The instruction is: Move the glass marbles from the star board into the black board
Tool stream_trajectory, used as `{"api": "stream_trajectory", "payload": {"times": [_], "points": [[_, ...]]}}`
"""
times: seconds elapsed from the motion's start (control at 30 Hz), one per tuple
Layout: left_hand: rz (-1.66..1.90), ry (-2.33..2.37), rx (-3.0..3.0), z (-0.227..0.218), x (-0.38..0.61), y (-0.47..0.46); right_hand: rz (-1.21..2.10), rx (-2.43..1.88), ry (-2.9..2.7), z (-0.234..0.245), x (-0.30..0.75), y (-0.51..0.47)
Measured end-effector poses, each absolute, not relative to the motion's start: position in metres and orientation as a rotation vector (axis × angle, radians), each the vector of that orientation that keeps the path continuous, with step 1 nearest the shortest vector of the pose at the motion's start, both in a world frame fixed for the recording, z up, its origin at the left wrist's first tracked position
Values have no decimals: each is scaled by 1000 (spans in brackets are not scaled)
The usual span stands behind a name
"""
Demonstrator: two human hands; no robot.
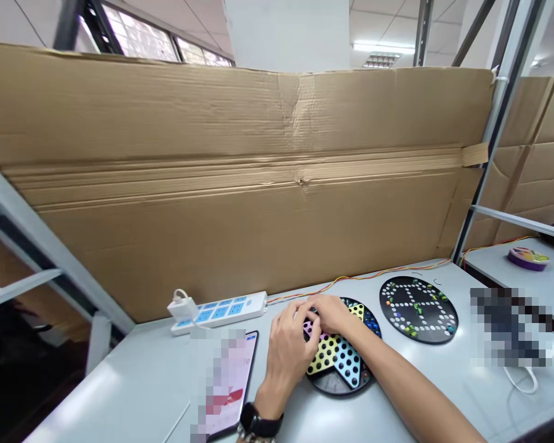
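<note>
A round Chinese checkers board [336, 386] lies on the table, with a yellow, blue and pink star full of dark holes. Marbles sit along its right side under a clear rim. My left hand [290, 341] reaches over the board's left edge, its fingers bent and its thumb turned inward. Crossing from the right, my right hand [331, 312] rests over the upper left of the star with curled fingers. The two hands meet there, fingertips overlapping. Whatever is between those fingers is hidden. A dark watch [253, 421] is on my left wrist.
A second round black board [418, 311] with white spots and coloured marbles lies to the right. A phone [233, 387] and a power strip [226, 312] with a plugged charger [183, 306] are at left. Cardboard [258, 240] walls the back; thin wires [337, 280] run along it.
</note>
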State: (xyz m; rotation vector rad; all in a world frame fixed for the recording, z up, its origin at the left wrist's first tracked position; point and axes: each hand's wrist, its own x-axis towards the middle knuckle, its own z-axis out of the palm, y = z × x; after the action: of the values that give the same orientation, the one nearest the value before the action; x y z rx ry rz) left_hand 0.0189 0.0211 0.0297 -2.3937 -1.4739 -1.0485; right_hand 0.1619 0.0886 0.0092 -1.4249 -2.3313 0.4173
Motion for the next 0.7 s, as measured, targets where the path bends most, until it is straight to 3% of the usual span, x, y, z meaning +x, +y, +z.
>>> {"api": "stream_trajectory", "payload": {"times": [0.4, 0.7], "points": [[-1103, -1522, -2373, 34, 17, 22, 758, -1351, -1848, 15, 166, 99], [-1099, -1496, -2378, 31, 15, 25, 273, -1508, -2343, 6, 143, 89]]}}
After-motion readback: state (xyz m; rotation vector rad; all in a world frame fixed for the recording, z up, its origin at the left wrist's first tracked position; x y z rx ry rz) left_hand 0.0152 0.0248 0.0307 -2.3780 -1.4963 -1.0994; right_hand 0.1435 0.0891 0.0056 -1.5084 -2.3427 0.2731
